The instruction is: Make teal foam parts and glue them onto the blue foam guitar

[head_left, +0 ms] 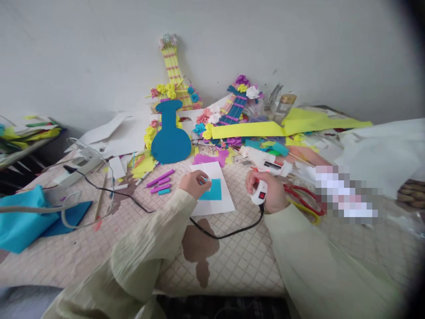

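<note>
My right hand (267,191) is wrapped round the handle of a white hot glue gun (265,160), whose nozzle points left and away from me. A black cord runs from the handle's base. My left hand (195,184) has its thumb and fingers pinched on a small white piece (209,184), too small to name surely. Beneath those fingertips lies a blue paper rectangle (215,190) on a white sheet (223,206). Rolled purple paper strips (160,178) and a short blue roll (164,192) rest left of the sheet.
A blue guitar-shaped cutout (171,141) stands before decorated paper instruments (172,66) against the wall. Red-handled scissors (303,195) lie right of my right hand. A power strip (78,170) and looping cables are at left. Yellow paper (249,130) and a jar (285,106) sit behind.
</note>
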Available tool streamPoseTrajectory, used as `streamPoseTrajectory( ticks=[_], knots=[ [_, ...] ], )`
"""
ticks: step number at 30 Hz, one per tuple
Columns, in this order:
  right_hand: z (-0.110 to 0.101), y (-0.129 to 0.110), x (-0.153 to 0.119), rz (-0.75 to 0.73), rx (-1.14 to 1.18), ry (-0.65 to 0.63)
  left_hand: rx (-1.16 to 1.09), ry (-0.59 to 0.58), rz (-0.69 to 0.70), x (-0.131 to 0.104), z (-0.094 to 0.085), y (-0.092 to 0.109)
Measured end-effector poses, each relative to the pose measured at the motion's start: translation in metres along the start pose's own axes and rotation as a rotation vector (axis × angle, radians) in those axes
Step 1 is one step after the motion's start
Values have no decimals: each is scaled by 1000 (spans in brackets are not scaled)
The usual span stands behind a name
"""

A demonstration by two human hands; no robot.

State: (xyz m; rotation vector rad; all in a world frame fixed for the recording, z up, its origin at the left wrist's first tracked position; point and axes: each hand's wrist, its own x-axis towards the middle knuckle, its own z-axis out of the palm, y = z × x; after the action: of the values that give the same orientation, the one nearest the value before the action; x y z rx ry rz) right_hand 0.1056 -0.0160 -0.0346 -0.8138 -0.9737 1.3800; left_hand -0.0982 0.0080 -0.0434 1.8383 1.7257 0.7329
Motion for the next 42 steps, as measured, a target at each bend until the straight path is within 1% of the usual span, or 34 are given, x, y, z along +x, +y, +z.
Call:
streamPoseTrajectory(
  ticks=[6, 12, 19, 30, 36, 42],
  knots=[
    [-1, 1, 0, 2, -1, -12, 211, -3, -8, 2, 5, 10],
    [0, 1, -1, -11, -21, -9, 320, 11, 24, 4, 15, 8],
    [1, 0, -1, -8, -30, -9, 358, 0, 46, 4, 21, 2],
    [-2, 4, 0, -3, -56, -3, 384, 2, 38, 2, 25, 8],
    [-1, 4, 1, -10, -57, 2, 399, -9, 52, 4, 29, 7],
    [-1, 4, 0, -5, -60, 4, 416, 1, 38, 4, 30, 6]
  ],
)
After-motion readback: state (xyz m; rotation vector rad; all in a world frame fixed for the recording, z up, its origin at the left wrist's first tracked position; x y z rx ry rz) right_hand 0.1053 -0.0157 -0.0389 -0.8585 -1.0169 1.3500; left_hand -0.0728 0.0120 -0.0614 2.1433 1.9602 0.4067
